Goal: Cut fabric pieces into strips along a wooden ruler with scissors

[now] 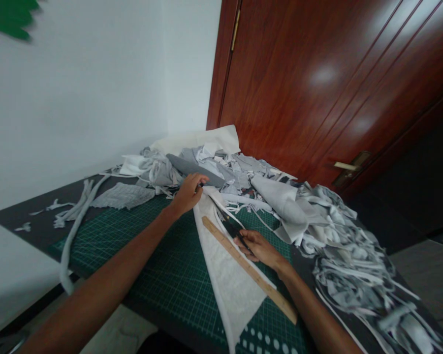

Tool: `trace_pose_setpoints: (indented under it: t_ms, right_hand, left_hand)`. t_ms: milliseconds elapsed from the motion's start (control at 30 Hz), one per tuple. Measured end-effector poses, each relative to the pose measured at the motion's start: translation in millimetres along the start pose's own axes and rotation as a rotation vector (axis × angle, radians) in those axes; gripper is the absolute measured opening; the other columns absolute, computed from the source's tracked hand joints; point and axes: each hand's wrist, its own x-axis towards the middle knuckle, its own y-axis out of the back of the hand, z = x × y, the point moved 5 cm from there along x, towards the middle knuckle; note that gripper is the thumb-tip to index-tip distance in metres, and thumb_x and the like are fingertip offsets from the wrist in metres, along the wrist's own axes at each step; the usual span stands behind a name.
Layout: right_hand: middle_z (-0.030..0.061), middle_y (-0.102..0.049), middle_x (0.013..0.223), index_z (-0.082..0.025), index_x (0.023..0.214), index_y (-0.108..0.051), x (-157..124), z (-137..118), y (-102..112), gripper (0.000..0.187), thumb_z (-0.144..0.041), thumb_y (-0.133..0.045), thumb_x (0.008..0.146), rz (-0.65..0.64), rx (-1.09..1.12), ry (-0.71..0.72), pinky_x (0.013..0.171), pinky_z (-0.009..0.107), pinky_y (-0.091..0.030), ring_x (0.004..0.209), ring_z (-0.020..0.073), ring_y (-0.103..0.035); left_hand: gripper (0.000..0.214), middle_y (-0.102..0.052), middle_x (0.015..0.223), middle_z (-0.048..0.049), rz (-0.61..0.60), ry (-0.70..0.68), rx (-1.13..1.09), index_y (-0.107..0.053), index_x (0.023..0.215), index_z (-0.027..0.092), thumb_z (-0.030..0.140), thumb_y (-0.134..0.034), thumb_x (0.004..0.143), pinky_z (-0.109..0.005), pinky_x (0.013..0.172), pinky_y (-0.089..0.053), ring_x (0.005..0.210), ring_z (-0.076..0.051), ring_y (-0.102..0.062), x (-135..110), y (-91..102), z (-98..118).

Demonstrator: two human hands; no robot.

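Observation:
A long triangular piece of white fabric (232, 290) lies on the green cutting mat (162, 265), its narrow end pointing away from me. My left hand (189, 192) is closed on that far tip; something small and dark shows by its fingers, too little to name. In my right hand (259, 249) are dark-handled scissors (232, 228), their blades pointing up and left along the fabric's right edge. A thin strip runs beside that edge by the blades. Slanting across the fabric, next to my right hand, is a wooden ruler (249, 268).
Grey and white fabric scraps (239, 169) heap along the table's back, and strips (354, 275) pile on the right. A long fabric roll (76, 236) hangs over the left table edge. Behind stand a white wall (96, 73) and a brown wooden door (299, 83).

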Motion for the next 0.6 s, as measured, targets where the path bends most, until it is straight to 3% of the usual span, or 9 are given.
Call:
trace_pose_setpoints:
  t_ms: [133,233,400,533,600]
  right_hand:
    - [-0.0109,-0.032,0.061,-0.024,0.08,-0.044,-0.9,-1.2,-2.6,0.046,-0.067,-0.057,0.086,-0.049,0.141,-0.009,0.038,0.02,-0.019,0.044,0.0059,-0.023]
    - [-0.0113,-0.033,0.06,-0.023,0.078,-0.044,-2.0,-1.9,-2.7,0.046,-0.064,-0.063,0.085,-0.068,0.231,-0.009,0.038,0.02,-0.017,0.043,0.0049,-0.023]
    - [-0.0102,-0.036,0.06,-0.022,0.08,-0.048,-6.3,-0.4,1.1,0.045,-0.063,-0.064,0.085,-0.081,0.257,-0.033,0.038,0.021,-0.013,0.043,0.005,-0.024]
    - [-0.0091,-0.037,0.061,-0.022,0.079,-0.049,-11.7,-3.6,5.3,0.047,-0.066,-0.064,0.085,-0.091,0.256,-0.038,0.039,0.021,-0.015,0.045,0.0055,-0.026]
    - [-0.0089,-0.037,0.061,-0.022,0.075,-0.045,-13.2,-5.4,6.7,0.048,-0.064,-0.065,0.086,-0.102,0.249,-0.026,0.04,0.021,-0.015,0.045,0.0051,-0.026]
  left_hand:
    - [0.053,-0.067,0.118,-0.0095,-0.018,0.102,-0.083,-0.049,0.136,0.019,0.019,-0.053,0.083,-0.04,0.092,-0.052,0.108,-0.023,-0.063,-7.1,-18.1,-27.1]
    - [0.055,-0.068,0.117,-0.008,-0.055,0.129,-0.156,-0.046,0.139,0.021,0.026,-0.057,0.085,-0.04,0.096,-0.052,0.108,-0.022,-0.066,-9.1,-27.7,-35.6]
    - [0.053,-0.07,0.107,-0.0062,-0.115,0.101,-0.267,-0.052,0.134,0.019,0.042,-0.064,0.087,-0.04,0.103,-0.048,0.106,-0.023,-0.066,-6.0,-22.8,-25.6]
    - [0.056,-0.068,0.097,-0.0039,-0.15,0.124,-0.339,-0.058,0.126,0.018,0.056,-0.064,0.086,-0.032,0.088,-0.051,0.09,-0.02,-0.067,-3.2,-13.2,-13.1]
    - [0.05,-0.066,0.09,-0.002,-0.138,0.16,-0.352,-0.064,0.11,0.018,0.062,-0.063,0.085,-0.028,0.079,-0.05,0.084,-0.018,-0.064,-2.0,-9.5,-9.4]
